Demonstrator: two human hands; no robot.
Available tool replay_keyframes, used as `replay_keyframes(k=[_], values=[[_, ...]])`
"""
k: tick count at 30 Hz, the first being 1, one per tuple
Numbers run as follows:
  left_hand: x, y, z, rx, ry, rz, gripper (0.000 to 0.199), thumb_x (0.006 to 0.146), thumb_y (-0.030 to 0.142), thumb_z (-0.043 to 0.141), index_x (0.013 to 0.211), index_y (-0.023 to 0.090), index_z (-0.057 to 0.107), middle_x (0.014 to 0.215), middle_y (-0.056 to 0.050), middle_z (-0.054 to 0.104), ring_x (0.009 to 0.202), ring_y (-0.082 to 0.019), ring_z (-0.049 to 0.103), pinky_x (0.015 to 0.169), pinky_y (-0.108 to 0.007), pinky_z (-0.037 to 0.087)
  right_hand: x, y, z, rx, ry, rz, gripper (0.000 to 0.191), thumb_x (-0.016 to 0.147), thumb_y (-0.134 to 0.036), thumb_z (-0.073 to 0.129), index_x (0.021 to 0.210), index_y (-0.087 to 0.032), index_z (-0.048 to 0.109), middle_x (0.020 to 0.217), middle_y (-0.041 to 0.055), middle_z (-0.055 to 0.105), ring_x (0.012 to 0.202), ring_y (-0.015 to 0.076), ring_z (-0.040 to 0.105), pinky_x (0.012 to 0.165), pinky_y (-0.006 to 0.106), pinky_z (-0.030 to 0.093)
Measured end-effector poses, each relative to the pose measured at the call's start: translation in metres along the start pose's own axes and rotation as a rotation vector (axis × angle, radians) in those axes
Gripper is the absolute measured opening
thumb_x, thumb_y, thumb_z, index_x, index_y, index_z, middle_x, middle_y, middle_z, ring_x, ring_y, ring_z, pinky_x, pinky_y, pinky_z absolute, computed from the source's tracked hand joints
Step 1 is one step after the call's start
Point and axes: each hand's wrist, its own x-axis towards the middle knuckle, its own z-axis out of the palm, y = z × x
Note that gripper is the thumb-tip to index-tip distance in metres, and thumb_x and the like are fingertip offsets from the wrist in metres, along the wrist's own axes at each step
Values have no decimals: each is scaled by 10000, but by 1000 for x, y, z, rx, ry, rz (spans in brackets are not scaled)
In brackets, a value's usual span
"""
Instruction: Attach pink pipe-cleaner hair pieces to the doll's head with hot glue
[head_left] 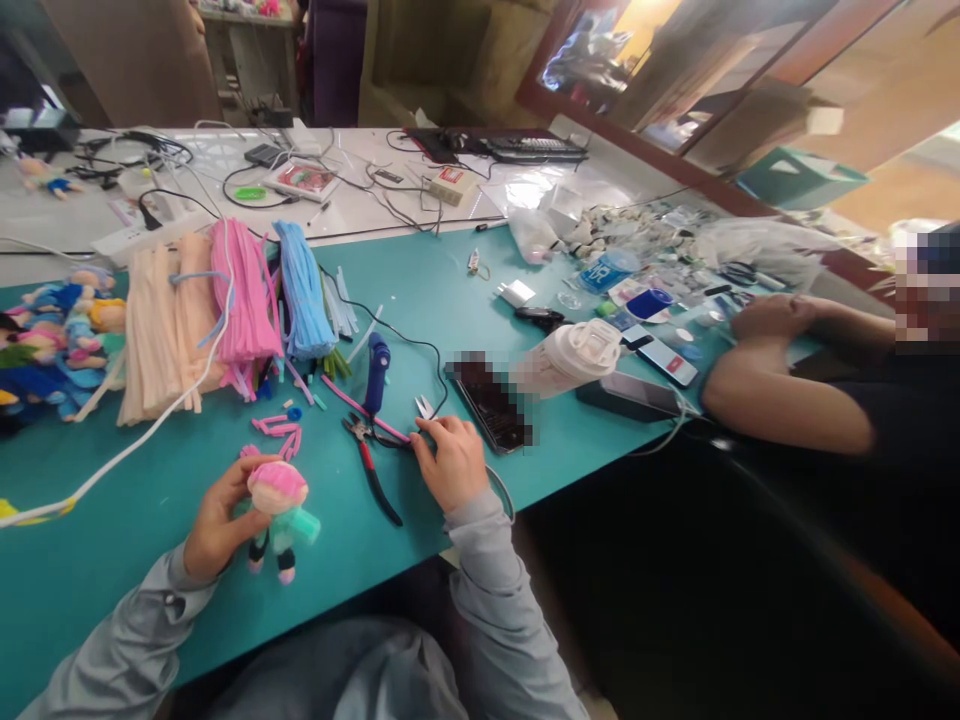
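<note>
My left hand (225, 522) is closed round a small fuzzy doll (279, 490) with pink hair, a mint-green body and dark legs, held over the green mat. At the centre, my right hand (452, 462) has its fingers together over small scissors (425, 408), whose blades point up beyond the fingertips; the handles are hidden. A pink fuzzy stem (386, 426) ends at these fingertips. Between the hands lie red-handled cutters (369, 472), with a blue glue gun (377, 373) standing behind them. Short pink pieces (281, 430) lie just behind the doll.
Bundles of peach (165, 330), pink (244, 300) and blue (304, 290) stems stand at the back left, beside a pile of dolls (67, 340). A phone (491, 400) and white cup (574, 355) are right of my right hand. Another person's arms (787, 390) rest at the right.
</note>
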Motion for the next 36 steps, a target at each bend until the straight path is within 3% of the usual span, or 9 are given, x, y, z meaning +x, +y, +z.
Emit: replay_keyframes(k=[4,9,14,22,27,31,36], values=[[1,1,3,-12,6,5,500,576,396,840,1009,174,730,960,-102,735,788,-239,688,682,-294,536,2,-7,-4,50,89,-36,195,877,-266,595,955,-177,750,753,85,652,707,229,558,668,349,451],[3,5,8,-18,-7,57,496,582,390,842,1015,174,734,916,-95,737,750,-222,679,655,-277,533,3,-33,-15,299,157,-130,195,924,-249,536,792,-197,670,710,41,627,722,203,573,746,353,470],[1,7,13,-52,-14,71,489,584,344,849,1030,180,732,939,-89,739,806,-220,683,699,-267,538,-8,-57,-19,533,149,-168,221,944,-228,496,729,-215,546,650,-18,573,645,151,558,934,398,459],[0,12,19,-126,-55,45,480,580,280,858,1030,181,720,893,-68,740,738,-183,689,641,-233,543,-28,-81,-24,835,34,-180,236,953,-219,460,723,-226,510,623,-38,528,607,129,535,927,366,492],[-1,14,20,-138,-76,22,469,588,270,859,1027,190,715,899,-62,744,711,-166,690,606,-213,541,-30,-88,-27,909,55,-174,113,903,-165,545,816,-227,582,696,-26,623,662,131,597,944,377,490],[-2,14,21,-134,-94,29,461,597,287,852,1025,191,710,877,-55,741,623,-139,660,531,-200,518,-30,-89,-27,932,37,-175,193,927,-205,513,739,-223,549,648,-31,593,620,127,576,943,394,488],[-2,13,20,-115,-73,19,481,584,290,859,1029,190,707,870,-52,739,646,-146,665,544,-203,523,-31,-88,-24,931,29,-186,318,956,-248,457,641,-224,490,552,-48,499,536,118,511,884,379,524]])
